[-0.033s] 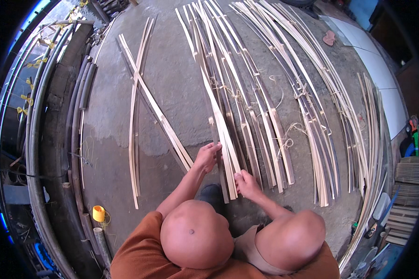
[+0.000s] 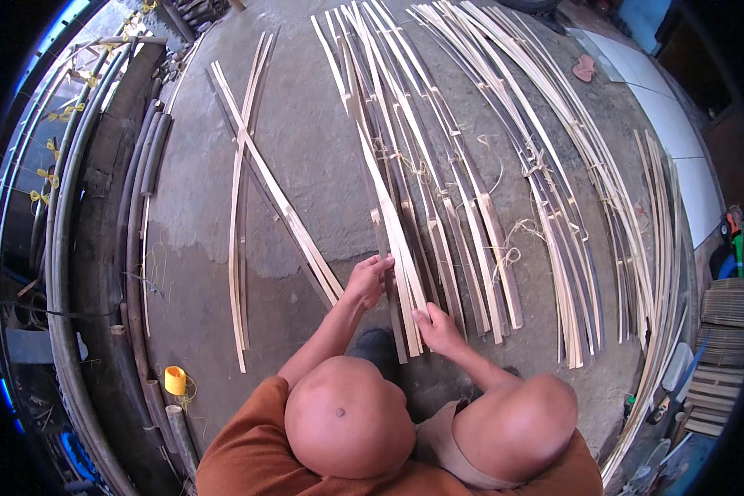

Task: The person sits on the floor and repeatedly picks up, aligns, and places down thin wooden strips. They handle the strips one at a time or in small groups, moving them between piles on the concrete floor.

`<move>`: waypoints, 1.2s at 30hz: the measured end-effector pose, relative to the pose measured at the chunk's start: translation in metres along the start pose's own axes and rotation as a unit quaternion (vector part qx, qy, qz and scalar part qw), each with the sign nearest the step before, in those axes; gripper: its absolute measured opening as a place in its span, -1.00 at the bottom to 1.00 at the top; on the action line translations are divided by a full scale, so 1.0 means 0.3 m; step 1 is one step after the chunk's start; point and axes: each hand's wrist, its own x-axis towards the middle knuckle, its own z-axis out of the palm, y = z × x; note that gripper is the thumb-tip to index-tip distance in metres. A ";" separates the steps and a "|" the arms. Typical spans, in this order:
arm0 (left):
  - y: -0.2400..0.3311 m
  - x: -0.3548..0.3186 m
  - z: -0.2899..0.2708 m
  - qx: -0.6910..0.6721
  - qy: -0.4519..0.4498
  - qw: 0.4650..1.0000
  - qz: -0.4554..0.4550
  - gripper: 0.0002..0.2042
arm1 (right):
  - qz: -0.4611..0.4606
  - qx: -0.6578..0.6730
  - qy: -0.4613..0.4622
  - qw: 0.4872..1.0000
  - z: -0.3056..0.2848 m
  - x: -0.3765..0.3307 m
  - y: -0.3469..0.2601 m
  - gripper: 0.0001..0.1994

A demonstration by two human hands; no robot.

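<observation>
Bamboo strips point(image 2: 388, 207) lie fanned across the concrete floor point(image 2: 306, 165) — the left hand point(image 2: 370, 279) pinches one strip's near end, the right hand point(image 2: 435, 326) presses its fingers flat, likely steadying the bundle.

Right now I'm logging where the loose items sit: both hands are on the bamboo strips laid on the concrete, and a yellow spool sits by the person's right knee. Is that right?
Not quite. The spool is yellow, but it sits on the person's left, beside the dark poles, not by the right knee. The head view shows it. The rest holds: the left hand and right hand are both on the bamboo strips on the concrete.
</observation>
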 end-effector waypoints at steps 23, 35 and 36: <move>0.028 -0.053 0.068 -0.006 0.048 0.998 0.042 -0.77 | -0.082 -0.190 0.029 0.978 -0.035 -0.031 -0.160 -0.64; 0.047 -0.057 0.065 -0.032 0.032 0.999 -0.005 -0.90 | -0.066 -0.130 -0.042 0.988 -0.009 -0.015 -0.073 -0.57; 0.046 -0.060 0.072 -0.017 0.043 0.999 0.002 -0.89 | -0.053 -0.141 -0.049 0.987 -0.008 -0.013 -0.074 -0.57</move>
